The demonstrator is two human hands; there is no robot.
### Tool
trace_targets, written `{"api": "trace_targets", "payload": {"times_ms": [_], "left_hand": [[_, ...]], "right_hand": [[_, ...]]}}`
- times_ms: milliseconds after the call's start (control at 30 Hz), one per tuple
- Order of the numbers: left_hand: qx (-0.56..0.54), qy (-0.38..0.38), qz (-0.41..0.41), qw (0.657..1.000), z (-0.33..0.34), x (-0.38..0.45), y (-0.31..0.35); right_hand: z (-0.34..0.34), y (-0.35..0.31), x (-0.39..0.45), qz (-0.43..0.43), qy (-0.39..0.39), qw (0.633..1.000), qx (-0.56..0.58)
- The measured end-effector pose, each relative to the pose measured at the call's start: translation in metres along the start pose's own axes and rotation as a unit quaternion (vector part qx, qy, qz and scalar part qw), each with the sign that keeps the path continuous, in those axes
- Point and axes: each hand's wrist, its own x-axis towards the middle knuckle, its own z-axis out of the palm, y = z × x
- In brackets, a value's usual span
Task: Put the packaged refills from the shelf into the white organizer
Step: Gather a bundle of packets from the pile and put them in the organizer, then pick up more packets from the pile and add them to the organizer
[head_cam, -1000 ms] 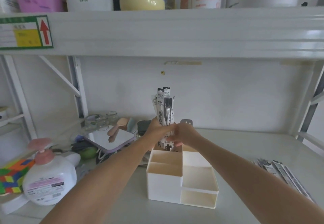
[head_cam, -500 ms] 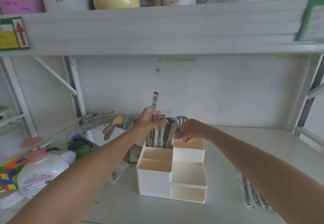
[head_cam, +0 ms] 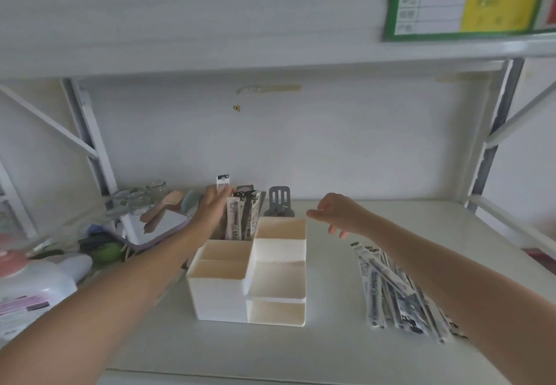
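The white organizer point(head_cam: 222, 297) stands mid-shelf with several compartments. Several packaged refills point(head_cam: 243, 217) stand upright in its back left compartment. My left hand point(head_cam: 212, 208) is at that compartment, fingers pinched on one refill point(head_cam: 222, 180) whose white top sticks up above the others. My right hand point(head_cam: 337, 213) hovers just right of the organizer's back right corner, fingers loosely apart and holding nothing. A pile of several more packaged refills point(head_cam: 397, 291) lies flat on the shelf to the right, partly under my right forearm.
A white pump bottle point(head_cam: 33, 279) with a pink top sits at the left edge. A mirror, small jars and clutter point(head_cam: 150, 213) fill the back left. A grey stand point(head_cam: 279, 201) is behind the organizer. The upper shelf point(head_cam: 240, 23) overhangs closely.
My right hand has let go of the refills and drawn off to the right. The refills have sunk into the back left compartment. The view has swung right, showing more of the refill pile.
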Motion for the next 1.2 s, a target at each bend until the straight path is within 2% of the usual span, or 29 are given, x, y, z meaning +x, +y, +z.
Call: {"api": "trace_targets", "payload": {"times_ms": [67,133,200,233,300,333,367,400,433,467,500,533,567,633,700,833,933,1000,1133,1200], "left_hand": [[-0.012,0.043,0.038,0.998,0.001,-0.004,0.014],[-0.016,0.155,0.125,0.98,0.005,-0.008,0.036],[0.067,0.257,0.252,0.931,0.016,-0.015,0.063],[0.121,0.272,0.32,0.9,0.026,-0.02,0.076],[0.185,0.229,0.44,0.848,0.062,-0.035,0.101],[0.202,0.192,0.481,0.831,0.086,-0.044,0.109],[0.219,0.143,0.493,0.83,0.113,-0.051,0.115],[0.239,0.089,0.471,0.844,0.143,-0.059,0.116],[0.273,0.013,0.392,0.878,0.171,-0.07,0.12],[0.308,-0.077,0.249,0.915,0.198,-0.078,0.12],[0.344,-0.152,0.085,0.923,0.22,-0.085,0.121],[0.374,-0.208,-0.04,0.903,0.237,-0.091,0.117],[0.397,-0.245,-0.104,0.879,0.251,-0.096,0.109],[0.425,-0.32,-0.125,0.838,0.27,-0.102,0.087],[0.436,-0.335,-0.145,0.823,0.281,-0.109,0.067],[0.406,-0.285,-0.159,0.854,0.288,-0.111,0.058],[0.369,-0.297,-0.168,0.865,0.295,-0.11,0.062],[0.328,-0.286,-0.19,0.88,0.299,-0.108,0.059],[0.192,-0.277,-0.241,0.91,0.288,-0.104,0.046],[0.162,-0.292,-0.241,0.912,0.28,-0.099,0.047]], "right_hand": [[-0.014,0.02,0.001,0.027,0.015,0.999,-0.027],[-0.029,0.044,0.0,0.079,0.02,0.996,-0.047],[-0.043,0.07,-0.003,0.139,-0.001,0.989,-0.043],[-0.048,0.082,-0.006,0.161,-0.017,0.986,-0.043],[-0.054,0.104,-0.016,0.2,-0.047,0.978,-0.04],[-0.054,0.114,-0.02,0.218,-0.057,0.973,-0.043],[-0.055,0.123,-0.024,0.233,-0.064,0.969,-0.049],[-0.054,0.129,-0.028,0.251,-0.069,0.965,-0.039],[-0.052,0.135,-0.03,0.266,-0.074,0.961,-0.01],[-0.051,0.139,-0.033,0.28,-0.077,0.956,0.032],[-0.05,0.141,-0.036,0.291,-0.082,0.951,0.07],[-0.048,0.142,-0.038,0.296,-0.084,0.947,0.096],[-0.045,0.144,-0.039,0.293,-0.081,0.946,0.113],[-0.04,0.144,-0.04,0.28,-0.075,0.949,0.124],[-0.034,0.148,-0.037,0.296,-0.092,0.944,0.116],[-0.025,0.148,-0.039,0.301,-0.089,0.94,0.135],[-0.021,0.149,-0.041,0.259,-0.028,0.948,0.185],[-0.017,0.152,-0.044,0.262,-0.038,0.943,0.204],[-0.017,0.164,-0.047,0.263,-0.008,0.914,0.307],[-0.025,0.16,-0.053,0.257,-0.04,0.899,0.352]]}}
